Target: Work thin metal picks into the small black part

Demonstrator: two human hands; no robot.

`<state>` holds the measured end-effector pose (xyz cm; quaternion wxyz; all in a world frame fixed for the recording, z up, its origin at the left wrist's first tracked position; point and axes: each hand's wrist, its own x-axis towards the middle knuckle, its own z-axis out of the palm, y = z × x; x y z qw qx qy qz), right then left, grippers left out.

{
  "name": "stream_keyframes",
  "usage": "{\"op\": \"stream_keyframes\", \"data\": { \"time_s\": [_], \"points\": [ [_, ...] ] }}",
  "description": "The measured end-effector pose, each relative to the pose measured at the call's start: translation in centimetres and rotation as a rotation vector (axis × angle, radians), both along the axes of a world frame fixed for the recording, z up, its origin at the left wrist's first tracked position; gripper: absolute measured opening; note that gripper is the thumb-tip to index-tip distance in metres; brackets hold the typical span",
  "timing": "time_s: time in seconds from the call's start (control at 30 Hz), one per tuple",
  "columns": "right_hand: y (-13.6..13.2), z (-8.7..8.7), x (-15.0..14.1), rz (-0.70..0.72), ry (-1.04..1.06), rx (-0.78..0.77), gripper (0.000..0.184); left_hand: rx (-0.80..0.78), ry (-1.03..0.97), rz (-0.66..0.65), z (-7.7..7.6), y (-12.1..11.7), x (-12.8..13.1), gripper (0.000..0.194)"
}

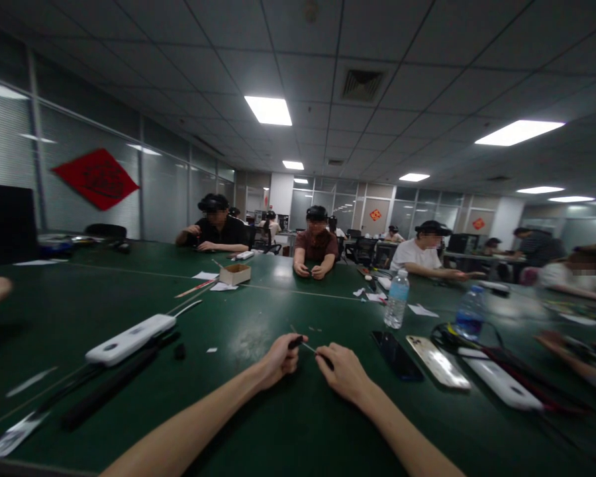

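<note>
My left hand (279, 361) is closed around a small dark piece (296, 342), with a faint thin tip sticking up beyond it. My right hand (344, 371) pinches a thin pale rod (308, 348) that spans the short gap between the two hands. Some dark part shows under the right fingers. What kind of things these are I cannot make out. Both hands are low over the green table (258, 411), close together in front of me.
To the left are a white power strip (132, 339) and a black bar (110, 387). A dark phone (396, 356), a light phone (438, 361), another white strip (501, 379) and two bottles (396, 301) stand or lie right. A small box (235, 273) and seated co-workers (316, 245) are across.
</note>
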<state>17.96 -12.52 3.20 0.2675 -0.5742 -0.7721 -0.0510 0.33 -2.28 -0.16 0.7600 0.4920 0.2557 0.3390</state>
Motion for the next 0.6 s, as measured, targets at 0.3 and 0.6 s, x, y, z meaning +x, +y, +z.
{"op": "stream_keyframes", "data": {
  "time_s": [0.3, 0.6],
  "points": [
    [0.2, -0.1, 0.2, -0.026, -0.062, -0.004, 0.03, -0.006, -0.015, -0.033, -0.3, 0.4, 0.0, 0.033],
    [-0.1, -0.2, -0.1, -0.029, -0.089, -0.017, 0.03, 0.111, 0.065, 0.025, -1.0, 0.4, 0.2, 0.036]
  ]
}}
